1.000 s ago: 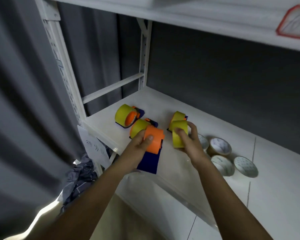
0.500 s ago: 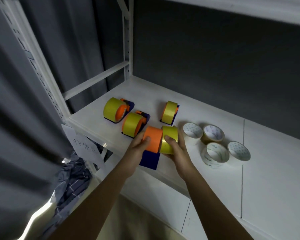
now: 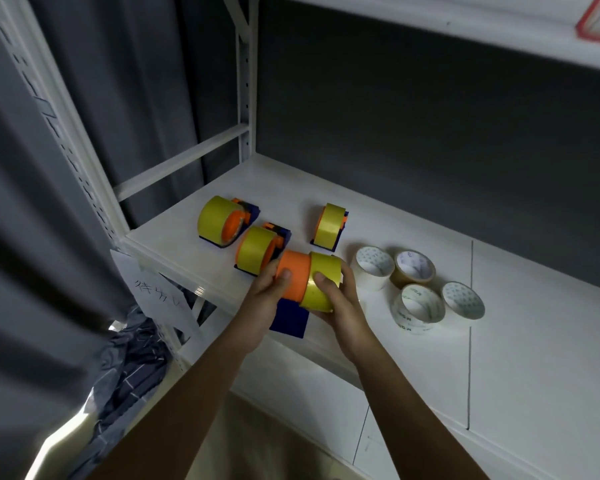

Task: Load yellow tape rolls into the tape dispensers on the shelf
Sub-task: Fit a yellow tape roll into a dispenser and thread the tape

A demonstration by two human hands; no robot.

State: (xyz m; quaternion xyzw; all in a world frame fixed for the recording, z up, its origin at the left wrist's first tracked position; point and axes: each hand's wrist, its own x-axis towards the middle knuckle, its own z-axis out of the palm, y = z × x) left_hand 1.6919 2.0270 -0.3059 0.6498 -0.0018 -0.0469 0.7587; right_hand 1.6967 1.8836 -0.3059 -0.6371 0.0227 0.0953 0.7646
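Note:
My left hand [image 3: 269, 299] grips a tape dispenser by its orange hub [image 3: 293, 277]; its dark blue body [image 3: 290, 318] hangs below, over the shelf's front edge. My right hand [image 3: 340, 303] holds a yellow tape roll [image 3: 321, 284] pressed against the right end of that hub. Three dispensers with yellow rolls on them stand on the white shelf [image 3: 326, 188]: one at the far left [image 3: 219, 220], one just behind my left hand [image 3: 257, 249], one further right [image 3: 331, 225].
Several white and brownish tape rolls [image 3: 418, 289] lie flat on the shelf right of my hands. A paper label [image 3: 155, 292] hangs from the shelf's left front corner. A grey curtain and crumpled cloth [image 3: 132, 355] are at the left. Another shelf board runs overhead.
The yellow roll came from apart, right of the dispenser, to against the orange hub's end. Both hands stayed close together at the shelf's front edge; the view shifted.

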